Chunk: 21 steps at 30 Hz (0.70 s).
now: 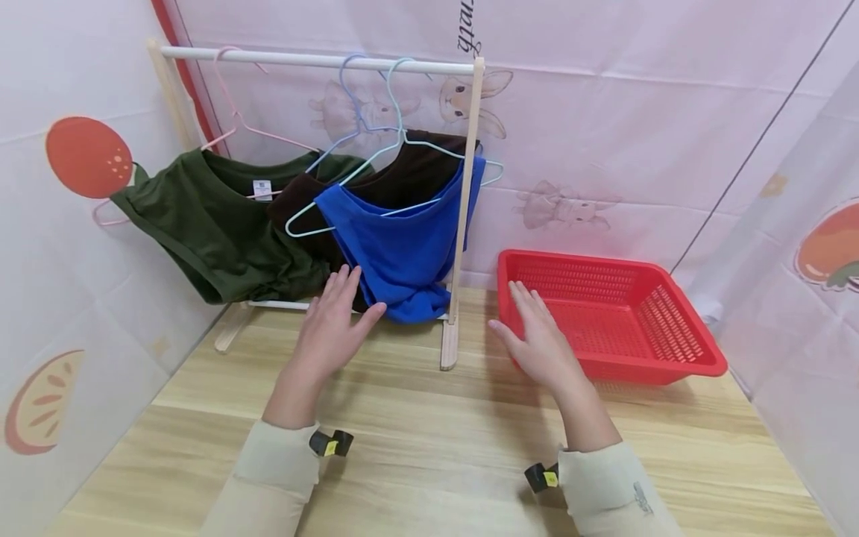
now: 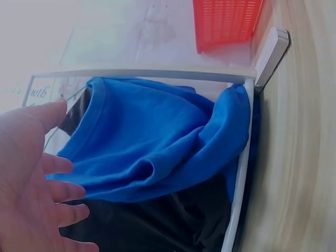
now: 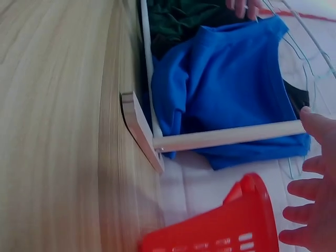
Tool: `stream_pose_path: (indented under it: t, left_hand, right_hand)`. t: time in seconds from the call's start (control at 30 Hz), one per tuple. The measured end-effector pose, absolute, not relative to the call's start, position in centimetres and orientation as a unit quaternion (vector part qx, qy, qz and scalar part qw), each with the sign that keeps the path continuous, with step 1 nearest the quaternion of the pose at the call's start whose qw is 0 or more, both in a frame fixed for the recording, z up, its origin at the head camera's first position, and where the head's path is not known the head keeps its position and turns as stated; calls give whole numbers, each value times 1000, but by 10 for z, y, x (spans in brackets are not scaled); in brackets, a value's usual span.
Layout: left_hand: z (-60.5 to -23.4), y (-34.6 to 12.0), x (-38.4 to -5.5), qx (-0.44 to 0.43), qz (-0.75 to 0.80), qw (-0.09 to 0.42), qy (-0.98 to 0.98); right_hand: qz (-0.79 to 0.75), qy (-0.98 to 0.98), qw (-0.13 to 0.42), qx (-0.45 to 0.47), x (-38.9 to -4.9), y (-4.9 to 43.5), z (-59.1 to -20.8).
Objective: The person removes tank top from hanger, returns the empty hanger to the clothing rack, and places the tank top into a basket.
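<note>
My left hand (image 1: 332, 324), fingers straight and thumb out, is in front of the blue top (image 1: 403, 246) and holds nothing. That top hangs from a light-blue hanger (image 1: 400, 142) at the rack's right end. Behind it a dark brown top (image 1: 429, 168) hangs on a blue-violet hanger (image 1: 359, 104), partly hidden. A dark green top (image 1: 235, 231) with a white label is on a pink hanger (image 1: 231, 97) to the left. Over the near left corner of the red basket (image 1: 607, 365) my right hand (image 1: 540, 339) is spread with nothing in it.
The clothes rack has a white top bar (image 1: 302, 60) and a wooden right post (image 1: 467, 186) with a foot on the wooden table (image 1: 429, 440). The basket stands right of this post. Printed cloth walls (image 1: 604, 134) enclose the table behind and at both sides.
</note>
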<state>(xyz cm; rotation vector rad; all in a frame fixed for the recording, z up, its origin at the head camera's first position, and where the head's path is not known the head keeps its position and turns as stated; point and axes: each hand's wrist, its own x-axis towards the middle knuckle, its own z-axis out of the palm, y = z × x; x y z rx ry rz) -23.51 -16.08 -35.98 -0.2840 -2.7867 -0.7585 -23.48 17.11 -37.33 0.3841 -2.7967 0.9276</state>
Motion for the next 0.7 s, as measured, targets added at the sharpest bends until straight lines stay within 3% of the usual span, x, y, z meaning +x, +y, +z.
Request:
stream_pose_path:
  t: [0.27, 0.7]
  left_hand:
    - [-347, -150, -237, -112, -265, 134, -948]
    - [-309, -148, -250, -125, -236, 178, -947]
  right_hand:
    - [351, -921, 60, 160, -250, 150, -357]
    - [456, -866, 87, 184, -277, 120, -324]
